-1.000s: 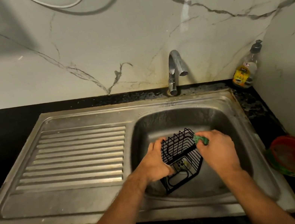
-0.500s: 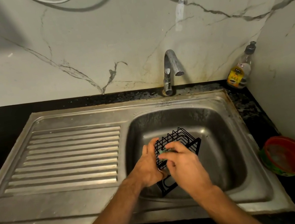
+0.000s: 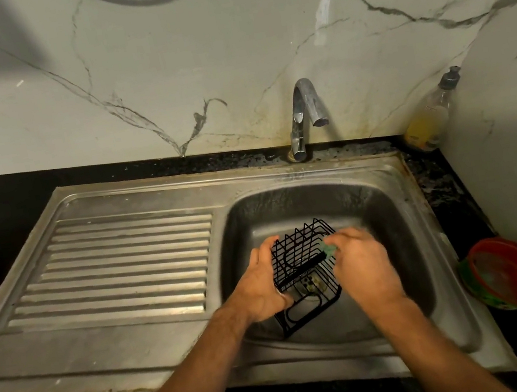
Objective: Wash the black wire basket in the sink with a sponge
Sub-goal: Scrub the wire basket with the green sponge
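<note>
Here the black wire basket [image 3: 305, 274] sits tipped on its side inside the bowl of the stainless steel sink [image 3: 391, 213], over the drain [image 3: 309, 285], which shows through the wires. The left hand [image 3: 262, 285] grips the basket's left edge, fingers curled over the upper rim and thumb low against the side, so the basket lies between the two hands and touches both. The right hand [image 3: 362, 264] is on the basket's right side, fingers curled around a green sponge [image 3: 328, 247] and pressing it against the wires at the upper right corner; only a small patch of the sponge shows past the fingers, and it is blurred. Taking the sink as the landmark: the chrome tap [image 3: 305, 115] rises just behind the bowl, its spout pointing over it, and no stream shows from it. The ribbed draining board [image 3: 118, 272] is part of the sink, to the left of the bowl. On the dark tabletop [image 3: 437, 178] behind the sink's right rear corner stands a clear bottle with yellow liquid [image 3: 427, 124], against the marble-patterned wall [image 3: 159, 75]. To the right of the sink, near its front corner, rests a red strainer in a green bowl [image 3: 509, 272].
</note>
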Tool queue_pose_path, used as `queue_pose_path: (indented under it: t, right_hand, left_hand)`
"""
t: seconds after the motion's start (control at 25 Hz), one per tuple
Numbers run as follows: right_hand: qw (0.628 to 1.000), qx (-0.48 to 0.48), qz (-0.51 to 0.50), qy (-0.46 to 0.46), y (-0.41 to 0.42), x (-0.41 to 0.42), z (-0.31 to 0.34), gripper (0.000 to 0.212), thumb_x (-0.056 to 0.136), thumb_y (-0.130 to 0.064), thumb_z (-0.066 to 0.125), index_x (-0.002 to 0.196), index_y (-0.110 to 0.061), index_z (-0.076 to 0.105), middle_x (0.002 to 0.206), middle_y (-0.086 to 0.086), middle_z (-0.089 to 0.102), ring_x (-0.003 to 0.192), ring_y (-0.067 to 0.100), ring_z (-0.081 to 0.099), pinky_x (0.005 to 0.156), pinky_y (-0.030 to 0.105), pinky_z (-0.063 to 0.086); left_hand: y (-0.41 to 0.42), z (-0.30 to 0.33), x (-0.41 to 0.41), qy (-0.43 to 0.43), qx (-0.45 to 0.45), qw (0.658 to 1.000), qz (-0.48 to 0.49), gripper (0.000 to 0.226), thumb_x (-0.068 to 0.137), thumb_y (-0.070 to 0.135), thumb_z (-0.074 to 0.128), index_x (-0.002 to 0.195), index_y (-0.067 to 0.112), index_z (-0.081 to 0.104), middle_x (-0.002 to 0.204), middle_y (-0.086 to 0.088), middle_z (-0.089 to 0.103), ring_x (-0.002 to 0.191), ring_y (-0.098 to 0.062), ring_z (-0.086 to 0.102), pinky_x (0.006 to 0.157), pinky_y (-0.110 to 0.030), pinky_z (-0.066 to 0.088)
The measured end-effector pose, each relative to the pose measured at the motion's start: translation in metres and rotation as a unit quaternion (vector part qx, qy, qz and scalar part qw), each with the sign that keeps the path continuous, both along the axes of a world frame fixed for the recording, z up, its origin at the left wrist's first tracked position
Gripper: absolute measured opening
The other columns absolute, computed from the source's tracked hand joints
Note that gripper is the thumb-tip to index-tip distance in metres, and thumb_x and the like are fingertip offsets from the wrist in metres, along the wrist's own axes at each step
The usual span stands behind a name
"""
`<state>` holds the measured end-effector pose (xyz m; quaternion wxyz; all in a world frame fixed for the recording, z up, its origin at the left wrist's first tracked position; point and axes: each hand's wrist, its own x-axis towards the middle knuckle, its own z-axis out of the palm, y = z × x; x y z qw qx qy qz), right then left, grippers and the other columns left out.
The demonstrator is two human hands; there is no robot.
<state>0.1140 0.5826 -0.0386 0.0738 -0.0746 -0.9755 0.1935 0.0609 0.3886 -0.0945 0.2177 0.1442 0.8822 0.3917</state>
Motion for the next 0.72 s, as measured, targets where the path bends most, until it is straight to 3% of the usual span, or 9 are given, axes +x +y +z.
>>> queue_pose_path:
  t: [0.12, 0.28, 0.4, 0.52, 0.6, 0.72]
  right_hand:
    - [0.997, -0.004, 0.070, -0.019, -0.040, 0.015, 0.002, 0.037, 0.080, -0.002, 0.068, 0.112, -0.019, 0.073, 0.119, 0.000, 0.058, 0.101, 0.021, 0.063, 0.096, 0.035, 0.055]
    - [0.987, 0.014, 0.157, 0.025, -0.058, 0.019, -0.004, 0.032, 0.071, -0.009, 0.079, 0.100, -0.020, 0.076, 0.098, -0.002, 0.064, 0.093, 0.020, 0.060, 0.079, 0.037, 0.058]
    - [0.995, 0.012, 0.083, 0.053, -0.015, 0.006, -0.007, 0.034, 0.061, -0.002, 0.083, 0.087, -0.025, 0.079, 0.083, -0.003, 0.069, 0.081, 0.020, 0.060, 0.075, 0.035, 0.058]
    - [0.997, -0.072, -0.029, 0.016, 0.027, -0.007, -0.005, 0.027, 0.081, 0.000, 0.071, 0.094, -0.022, 0.079, 0.097, 0.001, 0.072, 0.085, 0.014, 0.064, 0.089, 0.024, 0.052]
    - [0.998, -0.068, -0.012, 0.005, 0.025, -0.008, -0.007, 0.030, 0.082, 0.003, 0.070, 0.097, -0.022, 0.078, 0.103, 0.000, 0.071, 0.087, 0.011, 0.065, 0.094, 0.022, 0.052]
    - [0.997, -0.043, 0.058, 0.015, -0.013, 0.009, -0.007, 0.037, 0.066, 0.005, 0.080, 0.091, -0.022, 0.079, 0.098, -0.005, 0.070, 0.084, 0.012, 0.066, 0.090, 0.030, 0.058]
  left_hand:
    - [-0.001, 0.000, -0.001, 0.006, 0.000, 1.000, -0.008, 0.120, 0.064, 0.016, 0.086, 0.156, 0.031, 0.010, 0.136, 0.003, 0.031, 0.122, -0.012, 0.050, 0.107, -0.023, 0.043]
    - [-0.003, -0.001, -0.002, 0.015, -0.006, 0.999, -0.027, 0.120, 0.065, 0.013, 0.085, 0.155, 0.032, 0.007, 0.138, 0.001, 0.031, 0.123, -0.014, 0.050, 0.107, -0.025, 0.044]
    - [-0.001, 0.000, -0.001, 0.002, -0.001, 1.000, -0.012, 0.121, 0.064, 0.014, 0.086, 0.153, 0.039, 0.008, 0.136, 0.006, 0.031, 0.121, -0.011, 0.050, 0.108, -0.026, 0.045]
    - [-0.001, -0.001, 0.000, -0.007, 0.010, 1.000, -0.008, 0.121, 0.063, 0.013, 0.086, 0.151, 0.046, 0.010, 0.135, 0.008, 0.032, 0.120, -0.010, 0.051, 0.107, -0.028, 0.047]
    - [-0.002, -0.002, -0.001, -0.010, 0.012, 1.000, -0.009, 0.121, 0.063, 0.013, 0.086, 0.151, 0.045, 0.010, 0.135, 0.008, 0.032, 0.120, -0.010, 0.051, 0.106, -0.029, 0.049]
    - [-0.002, -0.003, -0.002, -0.008, 0.014, 1.000, -0.012, 0.121, 0.062, 0.014, 0.087, 0.152, 0.043, 0.010, 0.135, 0.007, 0.032, 0.120, -0.011, 0.051, 0.105, -0.029, 0.050]
